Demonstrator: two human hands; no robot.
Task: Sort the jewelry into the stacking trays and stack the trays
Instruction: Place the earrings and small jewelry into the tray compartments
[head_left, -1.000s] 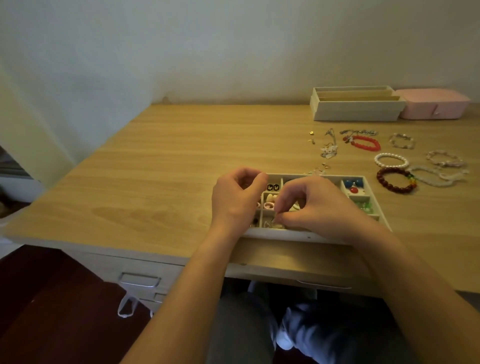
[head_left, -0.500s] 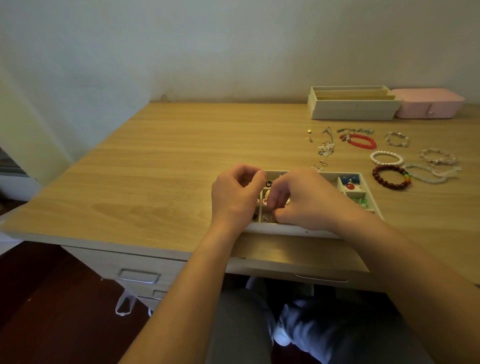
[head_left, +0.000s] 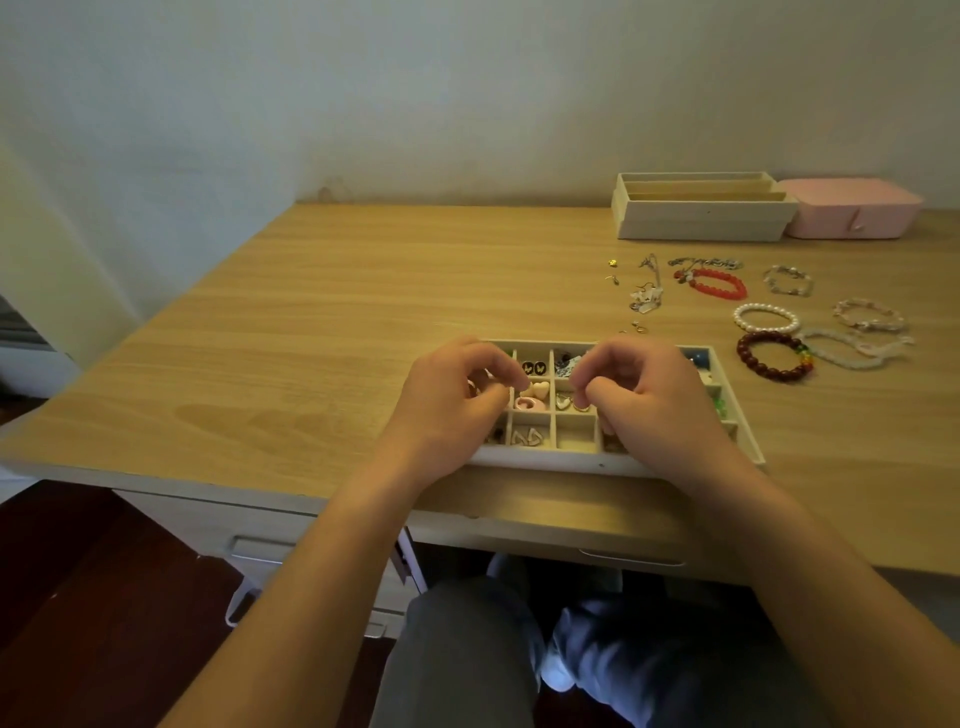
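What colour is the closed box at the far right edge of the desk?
The box is pale pink, seen best in the head view.

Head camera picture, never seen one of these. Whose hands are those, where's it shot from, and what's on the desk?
No machine: a camera worn on the person's head looks down at their left hand and right hand. Both pinch curled fingers over a cream compartment tray on a light wooden desk; anything held is too small to see. To its right lie a dark red bead bracelet and a white pearl bracelet, among others. At the back stand stacked cream trays and a pink box.
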